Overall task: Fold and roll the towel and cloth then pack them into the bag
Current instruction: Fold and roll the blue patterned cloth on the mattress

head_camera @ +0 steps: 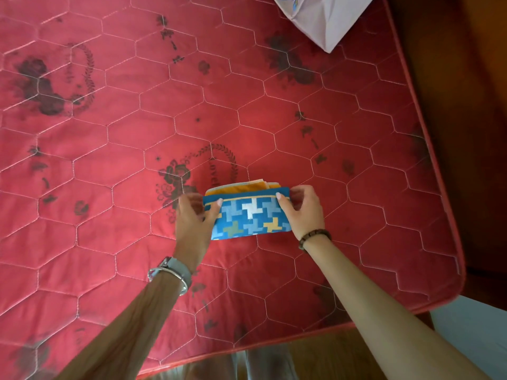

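1. The folded cloth (248, 213), blue with a stepped pattern in pale blue, white and yellow, lies on the red quilted mattress (192, 105) near its near edge, in front of the person; orange and pale layers show along its far edge.
2. The left hand (193, 215) pinches the cloth's left end, thumb on top near the yellow stripe and fingers curled beneath the edge.
3. The right hand (301, 208) holds the right end in the same way, partly closed, thumb on the upper face and fingers wrapped behind the corner.
4. Holding both ends at once probably keeps the stacked layers aligned and taut, so that the bundle can be turned over on itself evenly; the step in hand appears to be a fold or the start of a roll.
5. A watch with a bangle (175, 271) sits on the left wrist and a beaded bracelet (314, 237) on the right; neither touches the cloth.
6. A pale lilac fabric item (323, 20) rests at the far right corner of the mattress, well apart; whether it is the bag cannot be told.
7. Nothing lies between the hands and the cloth, and the mattress around the cloth is bare.
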`<state>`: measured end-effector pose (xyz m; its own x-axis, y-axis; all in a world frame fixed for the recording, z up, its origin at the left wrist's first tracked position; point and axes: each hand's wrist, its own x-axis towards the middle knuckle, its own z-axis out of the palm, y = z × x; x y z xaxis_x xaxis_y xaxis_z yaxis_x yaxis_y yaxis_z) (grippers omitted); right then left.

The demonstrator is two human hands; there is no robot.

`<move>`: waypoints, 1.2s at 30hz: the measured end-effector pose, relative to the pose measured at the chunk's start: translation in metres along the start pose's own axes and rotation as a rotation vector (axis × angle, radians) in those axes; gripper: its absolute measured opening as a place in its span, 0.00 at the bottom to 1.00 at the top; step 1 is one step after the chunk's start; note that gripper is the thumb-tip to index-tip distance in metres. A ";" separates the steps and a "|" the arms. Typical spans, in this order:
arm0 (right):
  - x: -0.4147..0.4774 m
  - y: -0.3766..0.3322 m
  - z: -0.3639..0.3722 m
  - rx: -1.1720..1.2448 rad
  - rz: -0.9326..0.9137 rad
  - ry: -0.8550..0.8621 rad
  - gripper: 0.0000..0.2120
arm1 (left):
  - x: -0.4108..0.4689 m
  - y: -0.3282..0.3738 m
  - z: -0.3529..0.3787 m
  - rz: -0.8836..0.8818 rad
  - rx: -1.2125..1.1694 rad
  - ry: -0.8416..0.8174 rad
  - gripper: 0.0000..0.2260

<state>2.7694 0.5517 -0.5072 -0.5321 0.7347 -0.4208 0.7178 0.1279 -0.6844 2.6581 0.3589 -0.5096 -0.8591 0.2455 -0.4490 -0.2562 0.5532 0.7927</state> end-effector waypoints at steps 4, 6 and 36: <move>-0.005 0.006 -0.007 -0.157 -0.487 0.041 0.06 | -0.005 -0.009 -0.003 0.552 0.262 0.030 0.06; -0.009 0.011 -0.010 -0.206 -0.590 0.004 0.07 | -0.006 -0.018 -0.006 0.669 0.368 -0.044 0.11; 0.030 -0.012 0.003 -0.019 -0.127 -0.271 0.19 | 0.035 0.005 0.007 0.011 -0.175 -0.107 0.26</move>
<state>2.7429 0.5703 -0.5137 -0.7165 0.5080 -0.4781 0.6451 0.2218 -0.7312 2.6296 0.3762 -0.5242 -0.8125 0.3393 -0.4741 -0.3285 0.4053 0.8531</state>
